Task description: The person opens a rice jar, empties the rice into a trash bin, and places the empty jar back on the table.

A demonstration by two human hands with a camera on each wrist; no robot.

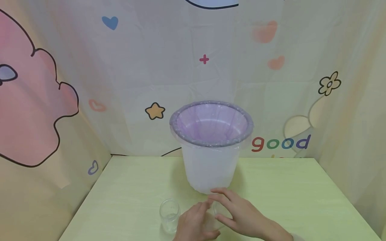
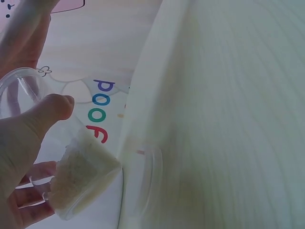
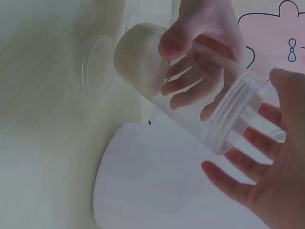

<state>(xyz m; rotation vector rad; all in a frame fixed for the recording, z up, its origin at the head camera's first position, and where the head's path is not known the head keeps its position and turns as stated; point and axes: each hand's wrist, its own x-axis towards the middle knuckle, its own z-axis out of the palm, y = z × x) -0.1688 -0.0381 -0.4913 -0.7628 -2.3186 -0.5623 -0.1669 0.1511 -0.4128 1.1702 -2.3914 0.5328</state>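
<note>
My left hand [image 1: 194, 221] grips a clear plastic jar [image 3: 183, 107] around its side, with the thumb on the near face. The jar is tilted, and pale, grainy contents [image 2: 78, 174] lie in its lower end. Its threaded mouth [image 3: 233, 114] is uncovered and points toward my right hand [image 1: 241, 214]. The right hand's fingers are spread and loosely bent around that mouth; whether they touch the rim cannot be told. A clear round lid [image 3: 97, 67] lies on the table below the jar. In the head view the hands hide most of the jar.
A drinking glass [image 1: 170, 216] with some clear liquid stands just left of my left hand. Behind the hands is a white bin [image 1: 211, 164] with a purple rim and a clear liner. The pale green table [image 1: 289, 187] meets a printed curtain [image 1: 144, 67] at the back.
</note>
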